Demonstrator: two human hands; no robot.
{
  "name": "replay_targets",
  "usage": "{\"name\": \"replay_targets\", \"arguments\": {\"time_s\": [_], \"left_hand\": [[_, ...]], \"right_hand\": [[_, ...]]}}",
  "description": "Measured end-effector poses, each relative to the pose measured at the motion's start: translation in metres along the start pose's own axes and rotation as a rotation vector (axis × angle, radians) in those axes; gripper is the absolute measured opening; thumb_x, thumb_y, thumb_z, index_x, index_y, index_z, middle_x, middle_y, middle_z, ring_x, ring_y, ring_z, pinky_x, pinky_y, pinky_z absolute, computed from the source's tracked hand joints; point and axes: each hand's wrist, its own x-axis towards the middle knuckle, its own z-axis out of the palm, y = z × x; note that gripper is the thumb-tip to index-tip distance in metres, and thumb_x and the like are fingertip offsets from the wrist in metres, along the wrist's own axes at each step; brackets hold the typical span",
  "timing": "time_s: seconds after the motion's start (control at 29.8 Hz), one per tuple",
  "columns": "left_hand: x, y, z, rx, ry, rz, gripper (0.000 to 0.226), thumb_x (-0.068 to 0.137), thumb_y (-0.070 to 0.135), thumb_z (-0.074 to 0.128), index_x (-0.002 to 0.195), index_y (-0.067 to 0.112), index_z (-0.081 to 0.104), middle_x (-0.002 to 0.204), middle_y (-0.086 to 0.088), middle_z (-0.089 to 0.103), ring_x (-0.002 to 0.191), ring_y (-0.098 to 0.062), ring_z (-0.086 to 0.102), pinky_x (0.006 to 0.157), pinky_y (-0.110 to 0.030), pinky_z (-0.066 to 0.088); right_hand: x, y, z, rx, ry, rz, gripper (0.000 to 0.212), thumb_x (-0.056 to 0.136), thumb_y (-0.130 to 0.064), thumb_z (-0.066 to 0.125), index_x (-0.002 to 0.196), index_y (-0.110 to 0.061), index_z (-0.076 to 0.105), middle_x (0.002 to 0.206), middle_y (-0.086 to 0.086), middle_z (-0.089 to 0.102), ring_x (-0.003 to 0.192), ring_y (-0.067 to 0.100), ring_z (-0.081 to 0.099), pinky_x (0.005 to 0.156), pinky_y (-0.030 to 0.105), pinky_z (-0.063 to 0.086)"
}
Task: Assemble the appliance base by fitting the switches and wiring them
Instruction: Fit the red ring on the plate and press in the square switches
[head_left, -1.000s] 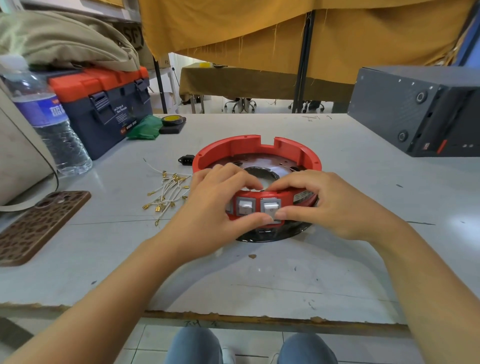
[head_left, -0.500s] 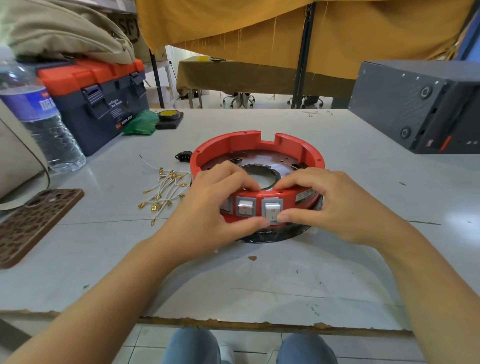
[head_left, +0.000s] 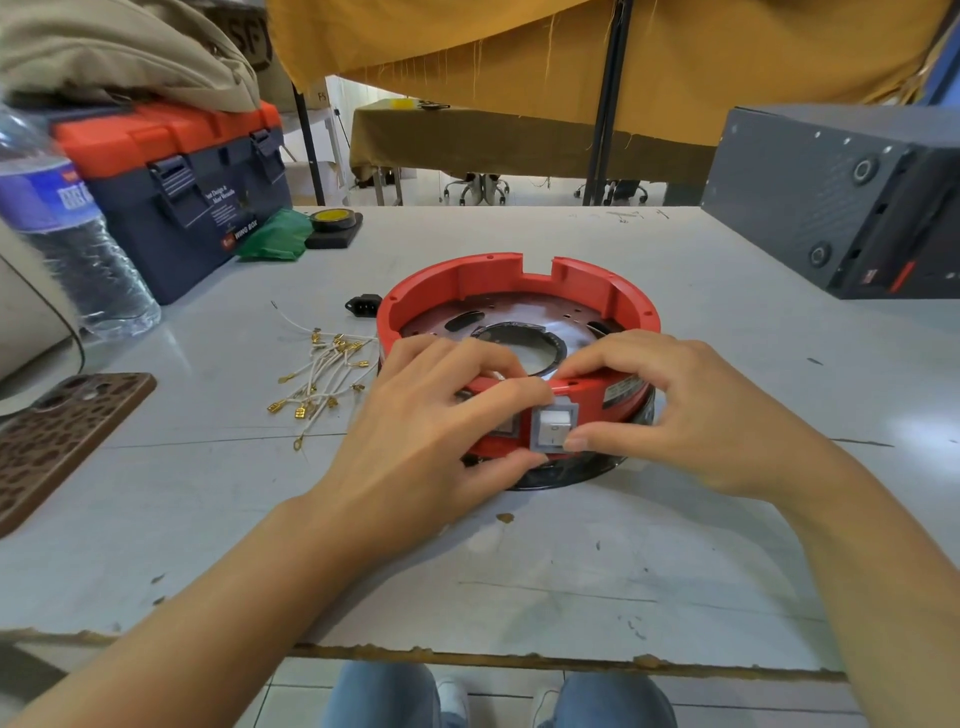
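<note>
red appliance base (head_left: 519, 291), centre frame: left hand (head_left: 431, 441) and right hand (head_left: 691, 410) both pinch its near wall around 1 white switch (head_left: 554, 429); press squarely until the bezel sits flush.

Bare forearms (head_left: 218, 613) — blue jeans (head_left: 384, 696).

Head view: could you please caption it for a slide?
Both hands press a white switch into the red base, wires waiting alongside.
</note>
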Motion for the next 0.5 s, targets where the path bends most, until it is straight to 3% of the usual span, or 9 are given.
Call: {"name": "replay_targets", "arguments": {"time_s": [0.27,0.37,0.5], "left_hand": [[0.0028,0.0003,-0.0035,-0.188,-0.116,-0.149,0.038,0.081,0.048,0.059,0.113,0.028,0.058,0.111,0.012,0.052,0.107,-0.001,0.045,0.093,-0.028,0.036],[0.0052,-0.0004,-0.0030,-0.304,-0.068,-0.212,0.031,0.085,0.046,0.055,0.109,0.028,0.062,0.107,0.016,0.054,0.105,-0.002,0.050,0.090,-0.035,0.043],[0.0086,-0.0020,-0.0030,-0.390,-0.036,-0.228,0.026,0.083,0.041,0.059,0.100,0.023,0.068,0.101,0.010,0.060,0.099,-0.010,0.057,0.085,-0.045,0.047]], "right_hand": [[0.0005,0.0010,0.0015,-0.027,0.029,-0.008,0.028,0.071,-0.044,0.066,0.096,-0.048,0.057,0.098,-0.030,0.058,0.103,-0.008,0.048,0.088,0.011,0.038],[0.0008,0.0024,0.0031,-0.054,0.037,0.001,0.032,0.073,-0.045,0.066,0.103,-0.038,0.063,0.100,-0.028,0.058,0.103,-0.005,0.049,0.090,0.016,0.041],[0.0010,0.0024,0.0034,-0.049,0.038,0.005,0.032,0.072,-0.047,0.065,0.103,-0.041,0.061,0.100,-0.029,0.057,0.104,-0.005,0.049,0.091,0.019,0.041]]}}
